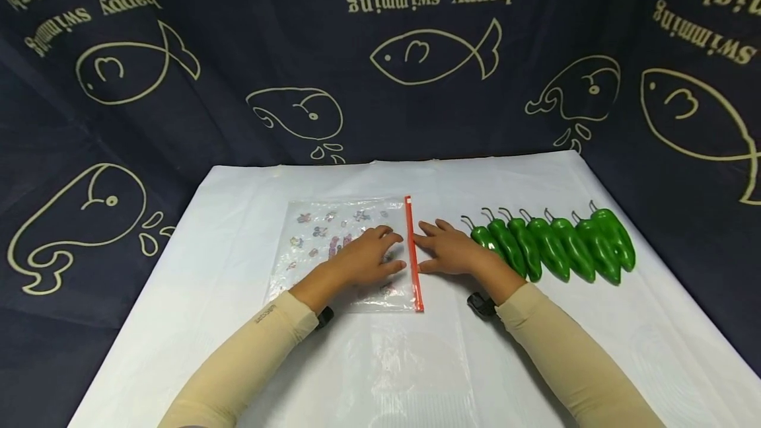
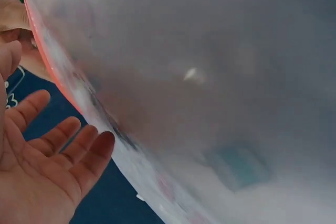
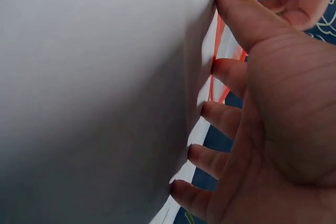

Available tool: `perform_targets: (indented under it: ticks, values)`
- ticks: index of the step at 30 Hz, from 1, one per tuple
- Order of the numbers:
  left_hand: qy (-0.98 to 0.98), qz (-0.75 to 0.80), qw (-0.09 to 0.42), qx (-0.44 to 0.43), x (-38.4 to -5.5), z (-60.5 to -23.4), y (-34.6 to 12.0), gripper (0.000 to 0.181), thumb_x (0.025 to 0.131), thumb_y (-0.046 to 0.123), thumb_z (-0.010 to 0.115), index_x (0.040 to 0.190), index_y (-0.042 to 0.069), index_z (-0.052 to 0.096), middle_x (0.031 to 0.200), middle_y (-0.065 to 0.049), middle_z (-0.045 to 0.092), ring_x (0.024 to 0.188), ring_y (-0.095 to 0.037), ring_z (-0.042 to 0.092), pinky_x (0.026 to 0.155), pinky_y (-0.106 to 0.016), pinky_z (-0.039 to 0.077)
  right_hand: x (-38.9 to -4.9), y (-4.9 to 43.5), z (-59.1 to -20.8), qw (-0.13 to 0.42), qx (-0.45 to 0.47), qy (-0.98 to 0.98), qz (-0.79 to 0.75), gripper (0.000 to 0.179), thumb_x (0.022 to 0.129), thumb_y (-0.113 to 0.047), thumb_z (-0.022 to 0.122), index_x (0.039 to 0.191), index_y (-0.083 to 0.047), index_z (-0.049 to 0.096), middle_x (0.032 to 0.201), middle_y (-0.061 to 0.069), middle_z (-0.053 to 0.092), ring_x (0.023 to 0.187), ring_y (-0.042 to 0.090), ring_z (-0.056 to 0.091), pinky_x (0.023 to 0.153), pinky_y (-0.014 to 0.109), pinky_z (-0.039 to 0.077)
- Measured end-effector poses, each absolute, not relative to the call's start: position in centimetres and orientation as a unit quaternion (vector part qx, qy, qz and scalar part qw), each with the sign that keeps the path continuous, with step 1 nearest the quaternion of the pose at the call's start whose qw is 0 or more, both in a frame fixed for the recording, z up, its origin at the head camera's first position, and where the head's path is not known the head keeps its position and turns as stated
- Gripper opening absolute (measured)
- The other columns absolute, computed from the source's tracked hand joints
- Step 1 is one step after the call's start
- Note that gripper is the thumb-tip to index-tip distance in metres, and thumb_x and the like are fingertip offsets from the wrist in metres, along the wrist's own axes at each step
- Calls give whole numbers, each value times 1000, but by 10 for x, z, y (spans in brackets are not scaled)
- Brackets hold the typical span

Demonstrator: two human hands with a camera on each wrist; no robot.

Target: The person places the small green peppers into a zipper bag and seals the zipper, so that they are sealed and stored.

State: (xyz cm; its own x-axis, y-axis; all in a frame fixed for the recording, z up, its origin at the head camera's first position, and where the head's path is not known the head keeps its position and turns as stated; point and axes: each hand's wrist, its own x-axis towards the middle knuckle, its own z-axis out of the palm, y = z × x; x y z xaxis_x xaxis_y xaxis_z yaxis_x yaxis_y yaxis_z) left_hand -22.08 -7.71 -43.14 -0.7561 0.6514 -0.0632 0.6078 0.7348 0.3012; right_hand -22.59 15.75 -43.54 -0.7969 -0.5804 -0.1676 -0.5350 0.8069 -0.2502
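A clear zip bag (image 1: 309,243) printed with small coloured figures lies flat on the white table, its red zip strip (image 1: 414,263) along the right side. My left hand (image 1: 371,256) is over the bag's right half, fingers spread and pointing toward the strip. In the left wrist view the left fingers (image 2: 92,156) are loosely bent and hold nothing. Just right of the strip, my right hand (image 1: 448,249) has its fingers spread, with fingertips at or close to the red edge. The right wrist view shows the right thumb (image 3: 241,3) touching down beside the strip, pinching nothing.
Several green peppers (image 1: 553,249) with curved stems lie side by side in a row to the right of my right hand. The white tablecloth (image 1: 416,375) covers the table. A dark blue curtain (image 1: 285,38) with fish and whale drawings hangs behind and at both sides.
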Motion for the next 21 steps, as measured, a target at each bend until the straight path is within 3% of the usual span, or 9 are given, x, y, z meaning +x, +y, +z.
perform_targets:
  ticks: [4, 9, 12, 16, 21]
  values:
    - [932, 128, 61, 333, -223, -431, -67, 47, 95, 45, 59, 132, 16, 59, 125, -6, 54, 111, -21, 54, 92, -39, 50, -229, 156, -437, 113, -293, 944, -99, 72, 88, -46, 70, 147, -12, 50, 156, 19, 34, 139, 53, 26, 108, 63, 32]
    - [958, 132, 37, 251, -227, -432, -48, 44, 93, 51, 58, 107, 9, 63, 102, -6, 56, 88, -23, 57, 73, -40, 52, -229, 156, -435, 105, -293, 945, -101, 69, 86, -45, 72, 143, -10, 54, 153, 20, 38, 137, 54, 29, 106, 64, 35]
    - [969, 130, 36, 205, -230, -433, -38, 49, 92, 55, 58, 101, 7, 63, 98, -9, 56, 88, -28, 58, 71, -42, 52, -228, 156, -435, 98, -298, 944, -106, 68, 86, -44, 72, 141, -9, 56, 152, 21, 40, 136, 54, 31, 105, 64, 36]
    - [977, 124, 53, 167, -230, -434, -28, 56, 90, 56, 59, 108, 4, 65, 106, -13, 58, 100, -32, 58, 74, -46, 54, -228, 156, -436, 92, -298, 944, -109, 67, 85, -45, 73, 141, -10, 57, 151, 21, 41, 135, 55, 32, 105, 63, 36]
    - [978, 128, 59, 152, -231, -434, -25, 41, 89, 41, 62, 108, 5, 63, 104, -13, 59, 96, -31, 58, 70, -45, 54, -229, 156, -436, 97, -287, 946, -119, 72, 84, -47, 73, 144, -12, 54, 153, 20, 39, 136, 54, 31, 106, 63, 35]
